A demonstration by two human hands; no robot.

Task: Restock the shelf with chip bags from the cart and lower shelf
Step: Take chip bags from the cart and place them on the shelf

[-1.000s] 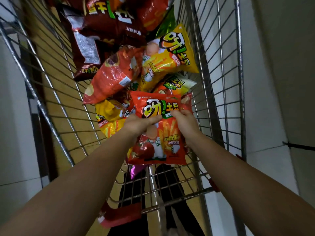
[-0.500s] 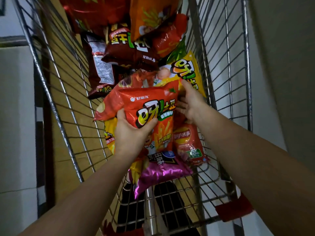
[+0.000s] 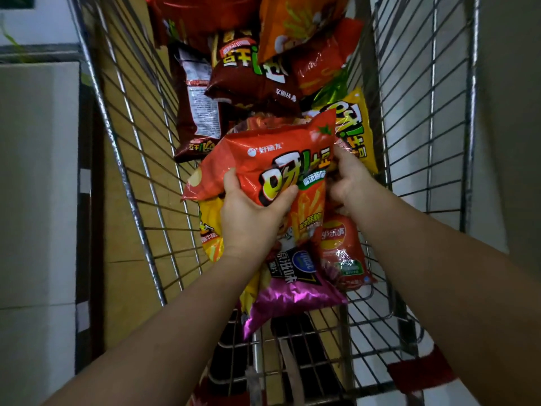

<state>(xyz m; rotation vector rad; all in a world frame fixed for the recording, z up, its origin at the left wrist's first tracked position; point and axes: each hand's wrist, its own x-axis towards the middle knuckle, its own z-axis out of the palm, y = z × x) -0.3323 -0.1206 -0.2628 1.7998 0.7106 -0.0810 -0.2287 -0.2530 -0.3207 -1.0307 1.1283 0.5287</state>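
A wire shopping cart (image 3: 137, 183) holds several chip bags. My left hand (image 3: 251, 218) grips an orange-red chip bag (image 3: 281, 153) at its lower left, thumb across the front. My right hand (image 3: 348, 180) holds the same bag along its right edge, fingers curled behind it. The bag is lifted above the pile. Under it lie a purple bag (image 3: 289, 294), a small red bag (image 3: 342, 253), and a yellow bag (image 3: 209, 230). Another yellow bag (image 3: 355, 127) sits to the right, with dark red bags (image 3: 248, 74) farther back.
The cart's wire sides rise left and right (image 3: 424, 112). A red handle piece (image 3: 418, 373) shows at the lower right. A pale cabinet or wall (image 3: 38, 171) stands on the left and a pale wall (image 3: 512, 112) on the right. Wooden floor shows through the cart.
Both hands have raised the orange-red bag off the pile. My right hand shifted from the top edge to the right edge. The purple and small red bags under it came into view.
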